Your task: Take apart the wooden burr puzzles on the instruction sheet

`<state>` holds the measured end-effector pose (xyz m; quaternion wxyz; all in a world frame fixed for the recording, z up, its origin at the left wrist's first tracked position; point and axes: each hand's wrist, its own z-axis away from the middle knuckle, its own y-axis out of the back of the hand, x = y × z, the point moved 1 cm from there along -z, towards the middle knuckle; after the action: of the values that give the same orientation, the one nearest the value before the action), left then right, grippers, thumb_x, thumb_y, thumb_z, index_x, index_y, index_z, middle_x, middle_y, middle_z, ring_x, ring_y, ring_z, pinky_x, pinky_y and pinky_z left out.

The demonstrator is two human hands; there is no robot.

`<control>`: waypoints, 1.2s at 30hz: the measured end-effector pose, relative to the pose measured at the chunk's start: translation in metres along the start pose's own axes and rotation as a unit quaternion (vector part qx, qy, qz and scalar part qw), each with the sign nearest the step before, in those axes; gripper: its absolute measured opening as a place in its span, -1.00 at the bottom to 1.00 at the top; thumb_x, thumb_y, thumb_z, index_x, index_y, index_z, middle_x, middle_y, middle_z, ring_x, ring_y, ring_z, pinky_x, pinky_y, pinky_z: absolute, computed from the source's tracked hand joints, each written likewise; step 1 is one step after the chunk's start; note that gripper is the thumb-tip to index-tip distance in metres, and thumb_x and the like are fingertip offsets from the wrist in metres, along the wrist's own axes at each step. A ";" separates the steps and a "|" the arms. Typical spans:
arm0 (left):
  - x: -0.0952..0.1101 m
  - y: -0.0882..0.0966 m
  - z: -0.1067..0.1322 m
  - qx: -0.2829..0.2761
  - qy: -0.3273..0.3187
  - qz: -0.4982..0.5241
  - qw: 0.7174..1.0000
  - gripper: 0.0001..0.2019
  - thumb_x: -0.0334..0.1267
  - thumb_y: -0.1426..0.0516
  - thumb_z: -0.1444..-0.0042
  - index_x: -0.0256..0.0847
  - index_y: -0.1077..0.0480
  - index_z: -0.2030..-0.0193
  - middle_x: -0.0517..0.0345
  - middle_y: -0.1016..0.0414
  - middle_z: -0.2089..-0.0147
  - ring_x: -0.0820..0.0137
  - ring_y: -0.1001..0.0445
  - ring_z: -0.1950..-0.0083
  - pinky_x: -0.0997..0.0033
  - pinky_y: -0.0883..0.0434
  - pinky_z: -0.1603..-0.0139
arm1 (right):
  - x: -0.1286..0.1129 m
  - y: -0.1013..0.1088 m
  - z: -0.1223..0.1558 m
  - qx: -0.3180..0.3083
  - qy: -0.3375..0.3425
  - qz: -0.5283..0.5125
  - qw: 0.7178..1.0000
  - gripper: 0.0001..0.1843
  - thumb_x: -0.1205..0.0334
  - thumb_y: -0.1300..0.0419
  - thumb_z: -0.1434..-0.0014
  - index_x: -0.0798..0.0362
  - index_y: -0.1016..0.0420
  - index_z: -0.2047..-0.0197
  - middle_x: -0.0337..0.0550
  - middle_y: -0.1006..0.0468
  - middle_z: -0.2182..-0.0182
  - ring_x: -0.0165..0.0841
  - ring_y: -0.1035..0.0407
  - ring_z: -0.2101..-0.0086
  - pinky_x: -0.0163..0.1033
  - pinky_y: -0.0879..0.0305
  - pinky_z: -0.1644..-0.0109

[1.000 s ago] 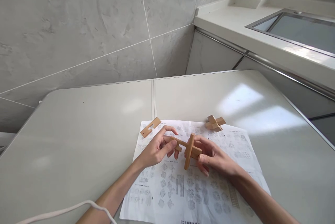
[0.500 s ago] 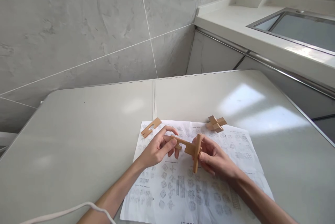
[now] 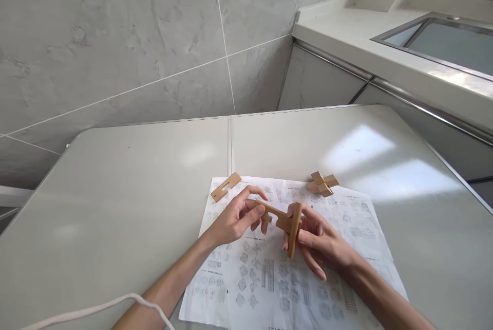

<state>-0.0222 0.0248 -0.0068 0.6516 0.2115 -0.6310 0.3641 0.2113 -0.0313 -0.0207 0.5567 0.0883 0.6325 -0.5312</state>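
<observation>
My left hand (image 3: 235,218) pinches one end of a flat, notched wooden puzzle piece (image 3: 283,221) between thumb and fingers. The piece's other end meets a rounded wooden bar (image 3: 295,231), which stands crosswise to it, tilted. My right hand (image 3: 321,240) is closed on this bar at the joint, its thumb on the near side and lower fingers stretched out below. Part of the joint is hidden by the fingers. Both hands are above a printed sheet (image 3: 265,304). Beyond my left hand lies another flat notched wooden piece (image 3: 219,195), on the sheet's upper left corner.
A cross-shaped wooden puzzle (image 3: 322,184) sits at the sheet's far edge, to the right. A white cable (image 3: 88,310) runs over my left forearm. The pale table (image 3: 134,206) ends near a tiled wall; a counter with a sink (image 3: 442,44) stands at right.
The lower fingers of my right hand have stretched out downward. The rounded bar has tilted slightly. The whole view has shifted a little, so things appear farther right.
</observation>
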 end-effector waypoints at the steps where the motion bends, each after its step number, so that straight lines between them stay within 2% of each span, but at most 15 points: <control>1: -0.001 0.000 0.000 -0.002 0.000 0.000 1.000 -0.69 0.05 -0.11 -0.53 -0.14 -0.26 -0.12 0.16 -0.57 0.34 0.42 -0.48 0.37 0.42 -0.33 0.31 | 0.000 -0.001 0.001 0.000 0.003 -0.003 1.000 -0.57 -0.13 -0.36 -0.40 -0.05 -0.28 -0.01 -0.15 -0.74 0.28 -0.51 -0.42 0.74 -0.47 -0.03 0.68; 6: -0.003 0.000 0.000 -0.007 -0.003 0.002 1.000 -0.69 0.06 -0.11 -0.53 -0.14 -0.27 -0.12 0.16 -0.57 0.35 0.42 -0.48 0.37 0.42 -0.33 0.30 | 0.004 -0.001 0.003 0.002 0.016 -0.014 1.000 -0.63 -0.05 -0.37 -0.41 -0.01 -0.38 -0.03 -0.13 -0.74 0.28 -0.55 -0.37 0.77 -0.48 -0.01 0.70; 11: -0.001 0.000 0.000 -0.004 -0.006 -0.003 1.000 -0.68 0.06 -0.10 -0.54 -0.14 -0.25 -0.13 0.15 -0.57 0.35 0.42 -0.46 0.37 0.41 -0.34 0.29 | 0.005 0.001 0.003 0.023 0.014 0.001 1.000 -0.68 -0.05 -0.37 -0.40 0.04 -0.52 0.06 -0.10 -0.73 0.30 -0.63 -0.18 0.82 -0.46 0.15 0.79; 16: 0.000 0.000 0.000 -0.005 -0.010 -0.003 1.000 -0.68 0.08 -0.09 -0.53 -0.13 -0.27 -0.11 0.15 -0.57 0.35 0.43 -0.42 0.39 0.42 -0.34 0.29 | 0.006 0.002 0.004 0.041 0.025 0.019 0.999 -0.71 -0.03 -0.37 -0.40 0.05 -0.60 0.12 -0.13 -0.72 0.31 -0.67 -0.07 0.82 -0.45 0.23 0.80; 19: 0.001 0.000 0.000 -0.001 -0.011 -0.003 1.000 -0.69 0.07 -0.09 -0.54 -0.14 -0.28 -0.09 0.14 -0.58 0.35 0.45 -0.37 0.41 0.42 -0.33 0.30 | 0.007 0.003 0.004 0.063 0.043 0.018 0.997 -0.69 -0.05 -0.36 -0.41 0.04 -0.60 0.14 -0.14 -0.71 0.31 -0.67 -0.07 0.82 -0.44 0.22 0.78; 22: 0.000 0.000 0.001 0.002 -0.011 0.002 1.000 -0.70 0.05 -0.09 -0.54 -0.15 -0.28 -0.10 0.13 -0.58 0.34 0.46 -0.36 0.41 0.42 -0.32 0.30 | 0.009 0.005 0.004 0.066 0.034 -0.004 0.997 -0.68 -0.08 -0.37 -0.39 0.00 -0.56 0.03 -0.16 -0.72 0.30 -0.69 -0.06 0.82 -0.46 0.20 0.76; 25: -0.001 0.003 0.000 0.016 -0.010 0.017 1.000 -0.68 0.08 -0.10 -0.53 -0.16 -0.29 -0.09 0.13 -0.58 0.36 0.46 -0.37 0.43 0.44 -0.29 0.35 | 0.010 0.007 0.005 0.056 0.034 -0.043 0.997 -0.59 -0.13 -0.39 -0.36 -0.05 -0.50 -0.07 -0.24 -0.69 0.38 -0.68 -0.06 0.84 -0.48 0.12 0.75; 27: -0.002 0.005 0.000 0.030 -0.007 0.024 0.999 -0.65 0.10 -0.11 -0.51 -0.16 -0.30 -0.06 0.13 -0.58 0.38 0.47 -0.34 0.47 0.44 -0.25 0.38 | 0.010 0.010 0.005 0.065 0.038 -0.063 0.995 -0.57 -0.17 -0.39 -0.34 -0.06 -0.47 -0.05 -0.29 -0.64 0.44 -0.66 -0.05 0.84 -0.48 0.12 0.77; 30: -0.001 0.004 -0.002 0.050 -0.006 0.023 0.998 -0.63 0.13 -0.12 -0.50 -0.17 -0.30 -0.05 0.14 -0.57 0.40 0.48 -0.30 0.49 0.43 -0.25 0.39 | 0.010 0.013 0.004 0.097 0.037 -0.056 0.993 -0.56 -0.22 -0.39 -0.32 -0.04 -0.45 0.08 -0.29 -0.59 0.47 -0.64 -0.02 0.84 -0.46 0.17 0.79; 33: 0.001 -0.001 -0.003 0.085 -0.007 0.002 0.996 -0.63 0.14 -0.10 -0.50 -0.17 -0.32 -0.04 0.15 -0.57 0.37 0.47 -0.32 0.47 0.41 -0.29 0.37 | 0.008 0.011 0.002 0.136 0.042 0.009 0.990 -0.55 -0.23 -0.37 -0.33 -0.01 -0.45 0.17 -0.25 -0.58 0.45 -0.60 -0.05 0.79 -0.41 0.04 0.76; 36: 0.001 -0.007 -0.003 0.150 -0.023 -0.057 0.987 -0.64 0.13 -0.09 -0.51 -0.17 -0.34 0.01 0.13 -0.58 0.30 0.43 -0.40 0.39 0.37 -0.37 0.29 | 0.004 0.006 0.002 0.175 0.066 0.117 0.975 -0.57 -0.22 -0.34 -0.36 0.01 -0.51 0.18 -0.25 -0.52 0.46 -0.51 -0.18 0.66 -0.33 -0.20 0.60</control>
<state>-0.0148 0.0225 -0.0045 0.6174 0.3509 -0.5710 0.4119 0.2150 -0.0327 -0.0270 0.5480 0.2925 0.5507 -0.5576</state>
